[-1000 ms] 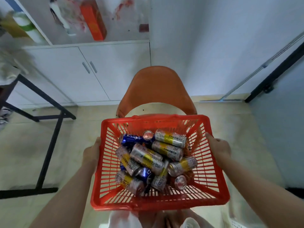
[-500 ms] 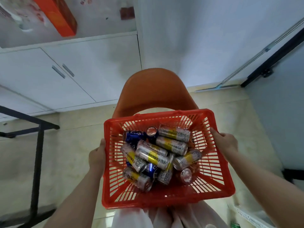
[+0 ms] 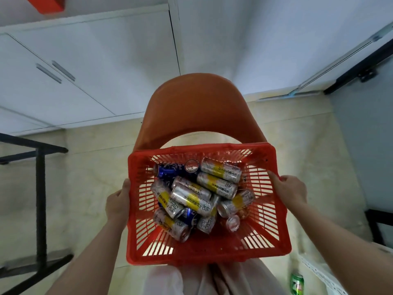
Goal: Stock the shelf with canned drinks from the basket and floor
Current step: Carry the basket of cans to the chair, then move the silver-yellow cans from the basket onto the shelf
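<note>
A red slotted plastic basket [image 3: 276, 235] is held in the air in front of me. My left hand [image 3: 118, 202] grips its left rim and my right hand [image 3: 290, 191] grips its right rim. Inside lies a heap of several silver-and-yellow cans [image 3: 191, 198] with a blue can [image 3: 167, 170] among them at the back left. A green can [image 3: 297, 283] stands on the floor at the lower right, beside a white shelf edge [image 3: 319, 271].
An orange chair [image 3: 200, 109] stands just beyond the basket. White cabinet doors [image 3: 70, 67] fill the back left, and a black table frame [image 3: 40, 188] stands at the left. A dark sliding-door frame [image 3: 361, 67] runs along the right.
The view has swung right: cabinet and table frame slid left. The basket sits slightly further right and nearer, both hands still on its rims. The green can has come into sight.
</note>
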Tool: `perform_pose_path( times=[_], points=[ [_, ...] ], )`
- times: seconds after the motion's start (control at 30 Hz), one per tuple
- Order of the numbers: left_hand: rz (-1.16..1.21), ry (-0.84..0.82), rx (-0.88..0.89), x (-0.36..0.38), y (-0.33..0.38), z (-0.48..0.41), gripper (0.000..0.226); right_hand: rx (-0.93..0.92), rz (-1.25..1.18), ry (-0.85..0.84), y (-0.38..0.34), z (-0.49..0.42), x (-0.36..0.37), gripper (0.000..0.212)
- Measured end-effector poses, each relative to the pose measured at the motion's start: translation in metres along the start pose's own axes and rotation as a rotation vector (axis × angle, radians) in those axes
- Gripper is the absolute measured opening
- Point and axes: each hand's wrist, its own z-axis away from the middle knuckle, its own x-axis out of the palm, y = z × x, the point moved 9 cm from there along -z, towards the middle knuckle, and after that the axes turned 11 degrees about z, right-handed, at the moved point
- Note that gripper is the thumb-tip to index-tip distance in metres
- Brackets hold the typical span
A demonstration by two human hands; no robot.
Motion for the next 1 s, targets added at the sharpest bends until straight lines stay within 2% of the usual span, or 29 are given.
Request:
perform_pose_path(
  times=[0.13,0.23,0.3,0.37,0.43,0.5,0.57,0.6,0.63,0.7,0.73,0.77,0.83,0.9,1.0],
  points=[
    [-0.195,-0.025,0.044,0.003,0.008,-0.006,0.075,-0.023,0.071,-0.059,-0.006,-0.009,0.003,0.06],
    [-0.401,0.043,0.095,-0.001,0.012,-0.001,0.071,-0.004,0.037,-0.039,-0.014,-0.003,-0.003,0.056],
    [-0.448,0.135,0.22,-0.004,0.02,0.012,0.066,-0.001,-0.079,0.096,-0.024,0.013,-0.013,0.05],
    [-0.37,0.157,0.454,0.004,0.039,0.035,0.052,-0.104,-0.193,0.321,-0.041,0.037,-0.024,0.041],
    [-0.319,0.026,0.694,0.027,0.062,0.059,0.043,-0.261,-0.295,0.48,-0.064,0.064,-0.026,0.029],
    [-0.356,-0.229,0.816,0.062,0.068,0.074,0.049,-0.394,-0.392,0.391,-0.086,0.081,-0.004,0.019],
    [-0.398,-0.452,0.758,0.094,0.062,0.073,0.057,-0.38,-0.486,0.12,-0.101,0.089,0.034,0.017],
    [-0.421,-0.522,0.698,0.107,0.055,0.067,0.058,-0.319,-0.524,-0.042,-0.106,0.092,0.06,0.024],
    [-0.441,-0.561,0.645,0.118,0.051,0.064,0.059,-0.242,-0.55,-0.181,-0.107,0.095,0.084,0.037],
    [-0.438,-0.594,0.516,0.134,0.042,0.056,0.06,-0.119,-0.502,-0.354,-0.107,0.102,0.121,0.073],
    [-0.405,-0.607,0.419,0.139,0.037,0.051,0.06,-0.087,-0.443,-0.41,-0.105,0.105,0.136,0.081],
    [-0.359,-0.62,0.318,0.145,0.029,0.046,0.061,-0.06,-0.361,-0.439,-0.102,0.107,0.146,0.076],
    [-0.306,-0.633,0.18,0.154,0.014,0.036,0.063,-0.037,-0.243,-0.389,-0.099,0.105,0.156,0.06],
    [-0.335,-0.613,0.181,0.159,0.005,0.029,0.063,-0.035,-0.31,-0.383,-0.101,0.103,0.169,0.062],
    [-0.329,-0.608,0.168,0.162,-0.002,0.023,0.067,0.003,-0.468,-0.49,-0.113,0.103,0.187,0.075]
  ],
)
